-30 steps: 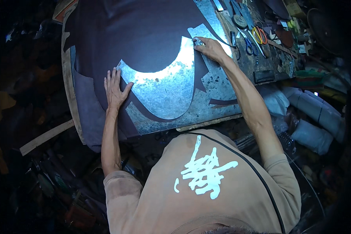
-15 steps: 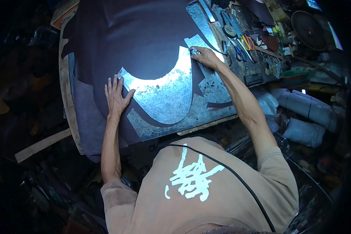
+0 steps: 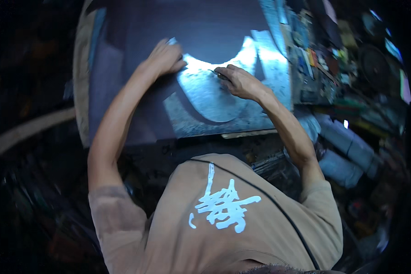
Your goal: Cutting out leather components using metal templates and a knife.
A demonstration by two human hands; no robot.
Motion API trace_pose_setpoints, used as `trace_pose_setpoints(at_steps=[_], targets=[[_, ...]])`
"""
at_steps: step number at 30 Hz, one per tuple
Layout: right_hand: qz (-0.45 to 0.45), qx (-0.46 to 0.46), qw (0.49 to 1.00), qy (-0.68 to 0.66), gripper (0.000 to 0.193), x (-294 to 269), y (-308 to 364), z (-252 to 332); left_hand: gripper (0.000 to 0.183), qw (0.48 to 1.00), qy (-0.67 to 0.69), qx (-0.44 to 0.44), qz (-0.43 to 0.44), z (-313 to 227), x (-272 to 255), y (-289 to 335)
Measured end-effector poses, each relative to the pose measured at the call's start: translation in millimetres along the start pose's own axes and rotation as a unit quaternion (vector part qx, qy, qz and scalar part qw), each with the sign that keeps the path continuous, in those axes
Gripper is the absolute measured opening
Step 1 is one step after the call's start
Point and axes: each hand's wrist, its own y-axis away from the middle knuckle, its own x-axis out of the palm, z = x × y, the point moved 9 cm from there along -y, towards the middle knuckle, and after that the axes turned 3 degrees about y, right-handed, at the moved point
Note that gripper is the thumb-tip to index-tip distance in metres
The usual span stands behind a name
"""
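Observation:
A shiny, U-shaped metal template [image 3: 205, 93] lies on dark brown leather [image 3: 137, 96], with a dark leather margin showing round its lower curve. My left hand [image 3: 164, 58] is curled over the template's left horn, fingers bent and closed; motion blurs the exact hold. My right hand [image 3: 243, 82] is closed round a small, thin pointed tool [image 3: 220, 76], most of it hidden in the fingers. That tool's tip points left, over the upper middle of the template, just below its inner curve.
A spotted metal sheet [image 3: 192, 125] covers part of the bench beneath the leather. Hand tools [image 3: 308, 61] lie crowded along the bench's right side. Wrapped bundles [image 3: 347, 141] stand at the right, and a wooden bar [image 3: 34, 130] juts out at the left.
My left hand has gone from lying flat beside the left horn to curling over it. My right hand has moved left from the right horn over the template. The whole view has shifted.

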Motion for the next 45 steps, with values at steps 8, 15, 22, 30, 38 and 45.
trace_pose_setpoints(at_steps=[8,15,22,30,38,45], targets=[[-0.158,0.028,0.987,-0.030,0.032,22.9,-108.8,52.2,0.073,0.960,0.180,-0.179,0.119,22.6,-0.5,-78.4],[-0.207,0.044,0.977,-0.035,0.034,26.3,-126.0,58.0,0.071,0.949,0.201,-0.184,0.156,32.3,4.7,-77.7],[-0.202,0.070,0.977,0.000,0.032,26.4,-130.3,55.5,0.071,0.943,0.206,-0.181,0.191,31.3,8.0,-78.6],[-0.191,0.076,0.978,0.022,0.031,25.7,-133.9,58.8,0.073,0.932,0.212,-0.182,0.231,37.4,7.0,-77.4],[-0.162,0.068,0.984,0.038,0.031,33.8,-138.4,64.4,0.077,0.920,0.218,-0.185,0.269,30.5,9.6,-73.3],[-0.179,0.057,0.982,0.011,0.032,31.8,-130.8,68.3,0.082,0.905,0.231,-0.197,0.298,31.3,11.2,-62.7]])
